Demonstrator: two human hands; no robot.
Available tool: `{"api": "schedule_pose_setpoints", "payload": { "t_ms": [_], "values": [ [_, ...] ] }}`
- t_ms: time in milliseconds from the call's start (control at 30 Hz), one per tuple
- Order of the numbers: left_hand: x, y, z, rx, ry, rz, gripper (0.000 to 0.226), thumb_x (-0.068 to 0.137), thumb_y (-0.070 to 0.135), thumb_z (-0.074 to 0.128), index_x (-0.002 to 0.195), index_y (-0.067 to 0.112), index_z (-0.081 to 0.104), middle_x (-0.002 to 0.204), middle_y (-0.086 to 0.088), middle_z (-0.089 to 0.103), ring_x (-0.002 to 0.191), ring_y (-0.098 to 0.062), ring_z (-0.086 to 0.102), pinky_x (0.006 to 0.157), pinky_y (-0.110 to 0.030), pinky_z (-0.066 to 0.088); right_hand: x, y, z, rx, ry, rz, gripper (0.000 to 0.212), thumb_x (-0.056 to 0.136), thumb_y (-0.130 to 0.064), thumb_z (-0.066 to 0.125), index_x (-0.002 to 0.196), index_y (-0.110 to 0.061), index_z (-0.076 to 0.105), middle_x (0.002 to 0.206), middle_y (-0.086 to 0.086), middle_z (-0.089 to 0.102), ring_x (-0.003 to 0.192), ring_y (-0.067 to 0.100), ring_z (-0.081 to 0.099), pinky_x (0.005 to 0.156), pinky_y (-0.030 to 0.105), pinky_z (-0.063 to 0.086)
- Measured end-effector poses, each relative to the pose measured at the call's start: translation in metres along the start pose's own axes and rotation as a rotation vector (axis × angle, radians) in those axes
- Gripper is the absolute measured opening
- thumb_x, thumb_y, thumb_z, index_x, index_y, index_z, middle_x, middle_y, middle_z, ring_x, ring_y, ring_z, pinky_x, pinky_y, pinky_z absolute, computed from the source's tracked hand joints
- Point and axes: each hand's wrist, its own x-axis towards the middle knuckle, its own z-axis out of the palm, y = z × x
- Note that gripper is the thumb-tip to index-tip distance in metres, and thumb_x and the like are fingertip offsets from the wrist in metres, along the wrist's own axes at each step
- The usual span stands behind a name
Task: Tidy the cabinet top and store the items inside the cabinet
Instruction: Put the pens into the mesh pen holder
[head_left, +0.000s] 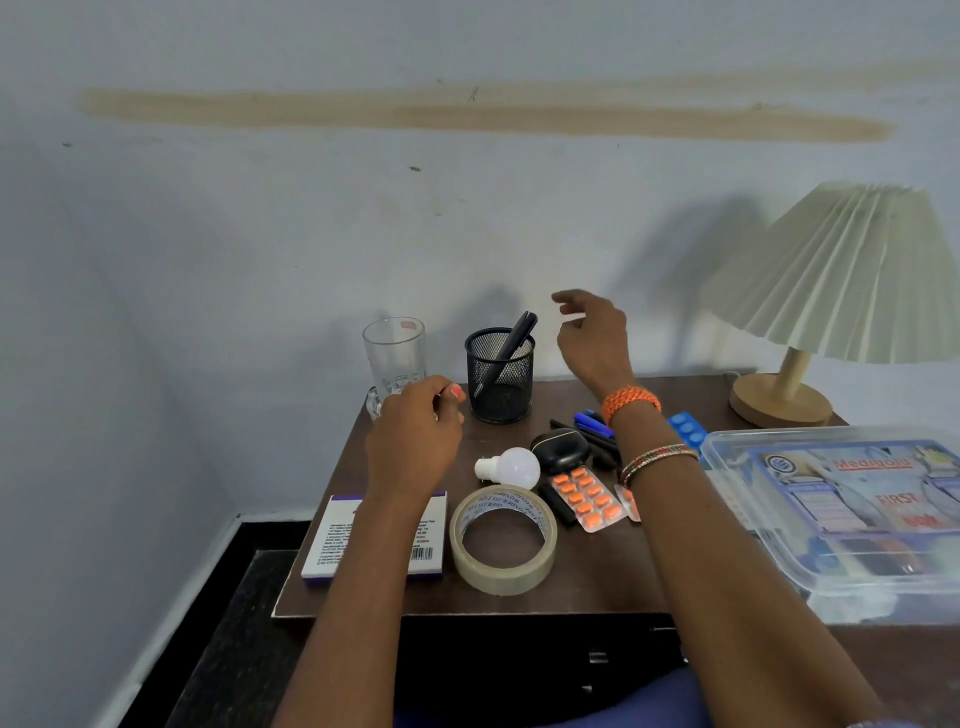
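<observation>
The brown cabinet top (597, 577) carries a glass mug (393, 353), a black mesh pen holder (500, 384) with one black pen (514, 335), a white bulb (514, 466), a black oval case (561, 451), an orange pill strip (587, 500), a tape roll (503, 540), a white carton (374, 545) and loose pens (597, 428). My left hand (415, 436) hovers with loosely curled fingers in front of the mug's base, holding nothing that I can see. Raised to the right of the pen holder, my right hand (592, 338) is empty with relaxed fingers.
A clear plastic first-aid box (841, 514) fills the right side, with a blue blister strip (685, 428) behind it. A pleated lamp (831, 280) stands at the back right. The wall runs directly behind; dark cabinet drawers (545, 660) lie below the front edge.
</observation>
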Motion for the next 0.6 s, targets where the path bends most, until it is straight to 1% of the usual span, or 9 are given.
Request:
{"api": "schedule_pose_setpoints", "payload": {
  "t_ms": [100, 167, 200, 267, 333, 400, 467, 533, 600],
  "values": [
    [0.000, 0.005, 0.002, -0.055, -0.044, 0.043, 0.022, 0.097, 0.029, 0.046, 0.099, 0.021, 0.066, 0.079, 0.008, 0.067, 0.076, -0.007, 0.061, 0.069, -0.025, 0.047, 0.003, -0.013, -0.032, 0.080, 0.053, -0.015, 0.036, 0.078, 0.004, 0.047, 0.097, -0.016, 0.071, 0.093, 0.008, 0.070, 0.087, 0.022, 0.066, 0.085, 0.041, 0.054],
    [-0.002, 0.010, 0.005, -0.059, -0.067, 0.089, 0.020, 0.097, 0.028, 0.046, 0.103, 0.021, 0.064, 0.078, 0.012, 0.064, 0.073, -0.002, 0.058, 0.064, -0.018, 0.043, -0.001, -0.020, -0.052, 0.094, 0.058, -0.026, 0.032, 0.079, 0.002, 0.048, 0.090, -0.016, 0.071, 0.084, 0.009, 0.070, 0.080, 0.026, 0.068, 0.079, 0.041, 0.057],
    [-0.002, 0.012, 0.007, -0.067, -0.078, 0.107, 0.019, 0.097, 0.026, 0.046, 0.104, 0.021, 0.062, 0.079, 0.011, 0.064, 0.074, -0.003, 0.059, 0.064, -0.019, 0.043, -0.005, -0.021, -0.060, 0.086, 0.051, -0.022, 0.031, 0.079, 0.001, 0.048, 0.089, -0.017, 0.071, 0.082, 0.010, 0.070, 0.078, 0.027, 0.068, 0.076, 0.042, 0.057],
    [-0.004, 0.017, 0.011, -0.086, -0.106, 0.122, 0.017, 0.097, 0.024, 0.046, 0.105, 0.021, 0.061, 0.083, 0.008, 0.067, 0.077, -0.007, 0.060, 0.068, -0.023, 0.046, -0.012, -0.020, -0.073, 0.048, 0.020, 0.012, 0.029, 0.079, 0.000, 0.048, 0.088, -0.017, 0.071, 0.083, 0.011, 0.070, 0.077, 0.028, 0.068, 0.074, 0.043, 0.058],
    [-0.006, 0.022, 0.015, -0.095, -0.138, 0.133, 0.018, 0.096, 0.023, 0.046, 0.107, 0.021, 0.061, 0.086, 0.005, 0.068, 0.078, -0.009, 0.061, 0.072, -0.027, 0.049, -0.016, -0.013, -0.083, -0.018, -0.023, 0.070, 0.028, 0.078, -0.001, 0.050, 0.086, -0.017, 0.071, 0.088, 0.013, 0.070, 0.082, 0.030, 0.068, 0.078, 0.046, 0.057],
    [-0.009, 0.025, 0.017, -0.101, -0.165, 0.151, 0.018, 0.096, 0.023, 0.047, 0.107, 0.021, 0.061, 0.087, 0.005, 0.069, 0.077, -0.009, 0.061, 0.072, -0.027, 0.048, -0.020, -0.002, -0.090, -0.084, -0.058, 0.135, 0.026, 0.078, -0.001, 0.052, 0.086, -0.016, 0.070, 0.096, 0.015, 0.069, 0.088, 0.031, 0.067, 0.083, 0.047, 0.056],
    [-0.011, 0.029, 0.020, -0.107, -0.191, 0.176, 0.017, 0.096, 0.022, 0.048, 0.105, 0.022, 0.063, 0.085, 0.006, 0.068, 0.073, -0.003, 0.058, 0.069, -0.023, 0.045, -0.027, 0.010, -0.091, -0.145, -0.039, 0.176, 0.026, 0.077, 0.000, 0.053, 0.088, -0.015, 0.071, 0.100, 0.017, 0.068, 0.092, 0.031, 0.066, 0.086, 0.041, 0.054],
    [-0.014, 0.031, 0.023, -0.097, -0.219, 0.183, 0.017, 0.095, 0.022, 0.048, 0.103, 0.022, 0.064, 0.084, 0.006, 0.068, 0.075, -0.003, 0.059, 0.069, -0.023, 0.046, -0.038, 0.021, -0.087, -0.208, 0.002, 0.187, 0.028, 0.077, 0.001, 0.051, 0.089, -0.013, 0.072, 0.099, 0.016, 0.068, 0.091, 0.030, 0.065, 0.082, 0.030, 0.051],
    [-0.015, 0.033, 0.025, -0.083, -0.243, 0.186, 0.018, 0.095, 0.022, 0.048, 0.103, 0.023, 0.064, 0.085, 0.005, 0.069, 0.078, -0.007, 0.061, 0.073, -0.029, 0.050, -0.049, 0.031, -0.080, -0.259, -0.057, 0.187, 0.028, 0.078, 0.002, 0.050, 0.090, -0.009, 0.072, 0.099, 0.017, 0.068, 0.092, 0.030, 0.064, 0.082, 0.029, 0.050]
  ]
}}
